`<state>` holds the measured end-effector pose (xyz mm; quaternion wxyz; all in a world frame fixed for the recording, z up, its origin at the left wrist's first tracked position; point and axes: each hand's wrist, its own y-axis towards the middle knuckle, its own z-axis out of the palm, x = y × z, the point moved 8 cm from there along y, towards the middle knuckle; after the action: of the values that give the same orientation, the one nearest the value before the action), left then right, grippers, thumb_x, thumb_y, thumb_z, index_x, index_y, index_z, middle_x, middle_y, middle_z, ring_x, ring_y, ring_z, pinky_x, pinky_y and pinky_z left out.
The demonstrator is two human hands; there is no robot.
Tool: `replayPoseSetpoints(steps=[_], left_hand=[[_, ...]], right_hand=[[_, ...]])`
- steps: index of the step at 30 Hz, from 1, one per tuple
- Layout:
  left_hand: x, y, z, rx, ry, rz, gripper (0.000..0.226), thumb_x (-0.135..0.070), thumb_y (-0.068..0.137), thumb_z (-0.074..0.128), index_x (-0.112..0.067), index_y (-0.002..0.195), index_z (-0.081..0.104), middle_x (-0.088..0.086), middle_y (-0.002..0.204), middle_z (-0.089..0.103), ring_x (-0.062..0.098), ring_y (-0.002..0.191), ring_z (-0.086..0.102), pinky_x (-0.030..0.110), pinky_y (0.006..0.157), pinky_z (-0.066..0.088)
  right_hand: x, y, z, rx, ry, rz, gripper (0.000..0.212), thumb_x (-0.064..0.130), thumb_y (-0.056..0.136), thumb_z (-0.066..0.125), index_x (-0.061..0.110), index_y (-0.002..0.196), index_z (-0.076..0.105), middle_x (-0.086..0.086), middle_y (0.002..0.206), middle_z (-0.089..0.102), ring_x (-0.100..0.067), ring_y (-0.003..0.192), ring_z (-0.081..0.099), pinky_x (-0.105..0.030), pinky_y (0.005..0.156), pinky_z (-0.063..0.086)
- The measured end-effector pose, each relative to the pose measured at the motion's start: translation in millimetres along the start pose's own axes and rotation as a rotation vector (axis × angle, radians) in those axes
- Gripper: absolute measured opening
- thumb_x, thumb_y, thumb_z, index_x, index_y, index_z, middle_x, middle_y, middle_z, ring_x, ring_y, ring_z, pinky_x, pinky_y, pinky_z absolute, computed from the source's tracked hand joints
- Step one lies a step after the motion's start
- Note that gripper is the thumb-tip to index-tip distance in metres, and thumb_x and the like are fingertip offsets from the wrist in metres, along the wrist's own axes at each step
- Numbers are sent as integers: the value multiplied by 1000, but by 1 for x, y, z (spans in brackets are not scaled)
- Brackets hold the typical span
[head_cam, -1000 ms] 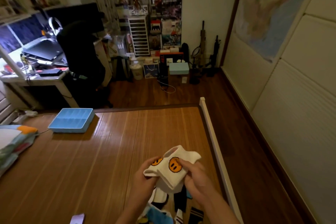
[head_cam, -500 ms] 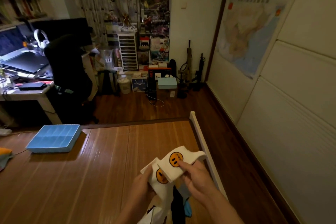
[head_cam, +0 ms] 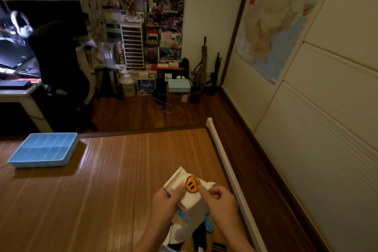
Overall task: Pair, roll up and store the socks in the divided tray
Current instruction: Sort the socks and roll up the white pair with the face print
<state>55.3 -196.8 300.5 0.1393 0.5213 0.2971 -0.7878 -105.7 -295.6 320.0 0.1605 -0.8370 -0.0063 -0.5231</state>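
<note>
We pinch the white socks (head_cam: 191,198) in our left hand (head_cam: 165,205) and right hand (head_cam: 221,202), cuffs stacked, probably to roll the pair

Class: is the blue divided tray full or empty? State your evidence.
Empty. The blue divided tray shows only bare blue compartments; the white socks are held well away from it.

The left hand (head_cam: 165,203) and the right hand (head_cam: 219,203) are bare. Both arms (head_cam: 235,235) are bare too, as far as the bottom edge of the view shows them. A small nail (head_cam: 182,186) shows at the tip of the left thumb.
</note>
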Motion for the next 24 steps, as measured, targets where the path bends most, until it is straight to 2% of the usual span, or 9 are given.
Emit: replayPoseSetpoints(steps=[2,5,8,11,13,15,18,21,24], left_hand=[[-3,-1,-1,6,15,-1,27,-23,93,70,-6,114,74,12,104,79,29,97,76,33,72,61],[-10,-2,2,24,3,2,27,-20,96,68,-5,117,73,14,106,78,31,99,76,35,74,61],[-17,-5,8,15,-22,16,23,-16,96,66,-4,115,73,16,104,78,30,96,76,32,70,61],[-21,-8,13,-18,-15,33,26,-21,100,61,-2,113,74,17,102,78,28,94,76,36,77,60],[-22,-11,16,-39,13,39,33,-28,101,57,-2,111,75,18,100,78,28,91,75,38,78,58],[-23,-13,15,-93,17,55,41,-34,102,54,0,107,75,23,97,77,29,86,73,40,75,58],[-28,-16,7,-193,16,101,49,-40,103,50,3,100,74,24,92,76,32,82,72,41,74,60],[-36,-19,8,-227,63,159,50,-45,102,46,-3,100,73,14,86,77,26,80,75,30,63,61],[-40,-23,22,-238,95,212,45,-46,103,43,-11,103,71,5,83,77,12,72,74,18,54,56]], right_hand=[[7,-7,-2,-55,-32,-79,32,39,85,78,25,110,63,10,97,64,-4,86,62,-19,66,48],[28,-18,18,199,-150,-452,67,33,88,72,45,146,39,24,146,34,5,133,38,-21,101,43],[35,-33,35,419,-322,-718,77,29,90,63,53,152,25,27,164,9,7,149,12,-23,118,25],[45,-32,27,413,-255,-807,64,11,99,55,47,148,36,19,163,24,4,147,27,-21,117,32],[45,-24,14,365,-127,-721,53,6,100,54,47,135,56,16,151,48,1,137,46,-20,109,43],[31,-1,-1,302,180,-332,31,16,103,55,40,107,75,6,116,75,-19,113,69,-33,94,57],[16,19,-16,261,609,69,24,25,104,52,10,106,70,-12,98,78,-30,96,74,-50,85,60],[22,24,-35,248,601,49,25,25,102,54,5,104,69,-12,96,78,-28,95,75,-48,85,60],[29,21,-46,189,388,-58,33,30,102,55,-1,95,68,-16,90,76,-32,88,74,-51,83,59]])
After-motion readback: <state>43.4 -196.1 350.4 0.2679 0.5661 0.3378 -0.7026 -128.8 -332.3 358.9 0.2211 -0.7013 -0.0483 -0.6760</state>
